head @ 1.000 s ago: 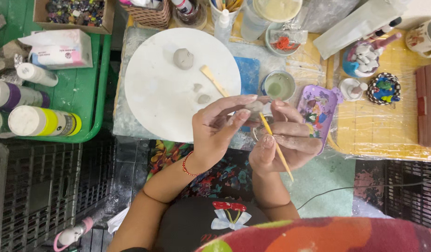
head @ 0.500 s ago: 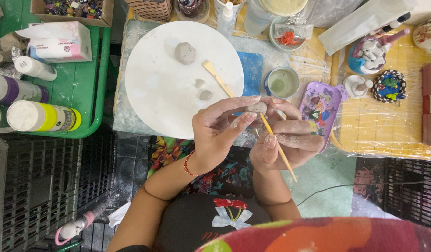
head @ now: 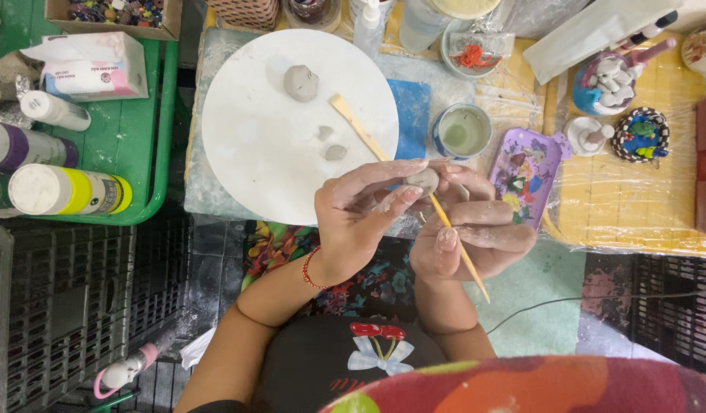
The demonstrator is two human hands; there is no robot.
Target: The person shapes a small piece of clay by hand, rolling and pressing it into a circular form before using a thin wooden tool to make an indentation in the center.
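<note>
My left hand pinches a small grey clay lump between thumb and fingertips, just off the near edge of a round white board. My right hand holds a thin wooden stick that runs up under the lump, and its fingers also touch the clay. Both hands are dusted with clay. On the board lie a larger clay ball, two small clay bits and a flat wooden modelling tool.
A cup of cloudy water and a purple paint tray sit right of the board. A green tray at left holds paint bottles and a tissue box. Small painted figures stand at far right.
The hands have stayed together on the clay lump, with small shifts of the fingers and stick. The view has tilted slightly.
</note>
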